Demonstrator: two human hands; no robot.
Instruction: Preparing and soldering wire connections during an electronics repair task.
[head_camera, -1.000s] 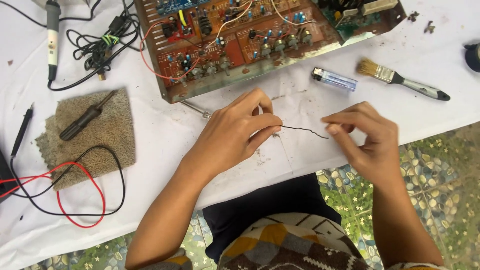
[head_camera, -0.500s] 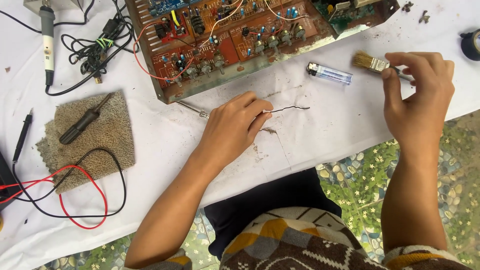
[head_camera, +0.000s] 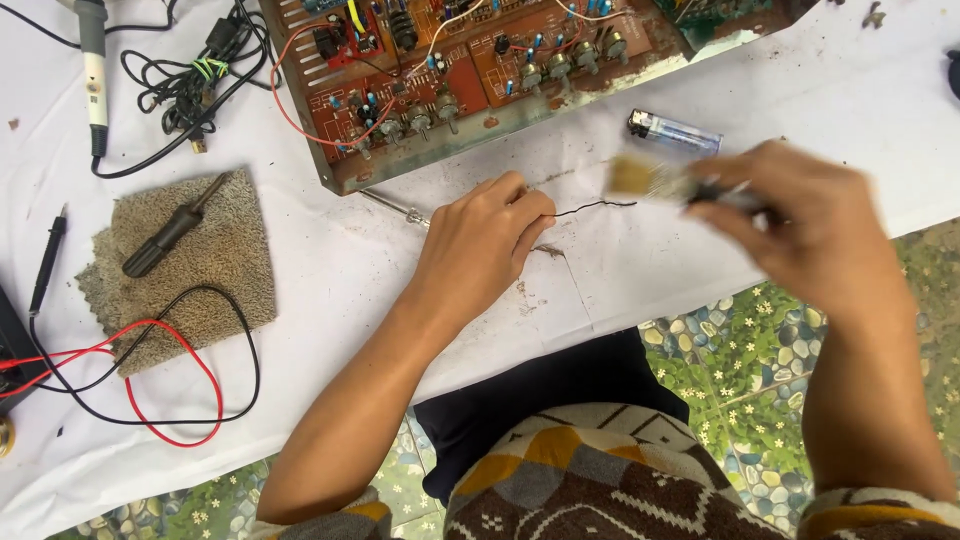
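Observation:
My left hand (head_camera: 482, 245) rests on the white cloth (head_camera: 650, 270) and pinches one end of a thin dark wire (head_camera: 595, 207) that runs out to the right. My right hand (head_camera: 800, 225) grips a small paintbrush (head_camera: 655, 180), blurred by motion, with its pale bristles hovering just above the wire's free end. A rust-coloured circuit board (head_camera: 450, 70) full of components lies just beyond both hands. A clear lighter (head_camera: 673, 130) lies behind the brush.
A brown carpet scrap (head_camera: 215, 270) at left carries a dark screwdriver (head_camera: 170, 235). Red and black leads (head_camera: 175, 385) loop below it. A soldering iron (head_camera: 93, 70) and bundled black cable (head_camera: 190, 80) lie at top left. A metal rod (head_camera: 395, 207) pokes out beside my left hand.
My right hand let go of the wire, reached right to the paintbrush, picked it up and brought it back left over the wire. My left hand stayed on the wire.

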